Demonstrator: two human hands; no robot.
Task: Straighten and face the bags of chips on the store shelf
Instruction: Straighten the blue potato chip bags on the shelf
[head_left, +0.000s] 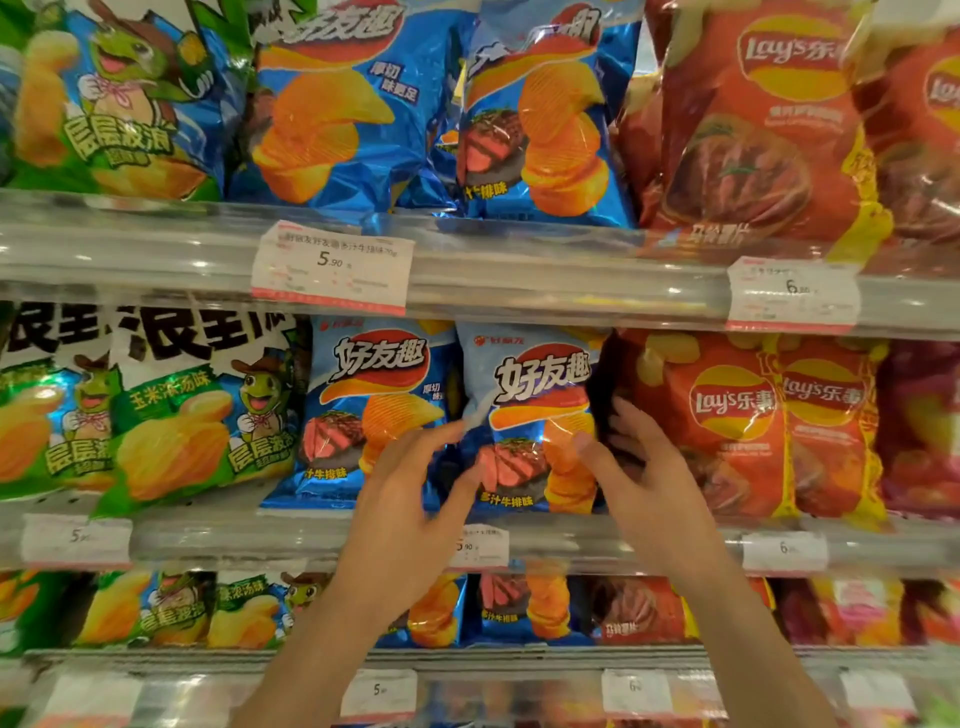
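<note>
A blue steak-flavour chip bag (524, 395) stands upright on the middle shelf (597, 540), facing front. My left hand (410, 488) holds its left edge, with the fingertips at a crease in the foil and the thumb on the bag's lower front. My right hand (639, 478) grips its right edge. The right thumb lies on the front and the fingers reach into the dark gap beside a red Lay's bag (722, 415). A second blue bag (374, 405) stands just to the left, tilted a little and partly behind my left hand.
Green corn-snack bags (171, 431) fill the middle shelf's left and more red Lay's bags (831, 426) its right. The upper shelf (519, 260) and the lower shelf (519, 660) carry the same brands. Price tags (332, 267) hang on clear shelf rails.
</note>
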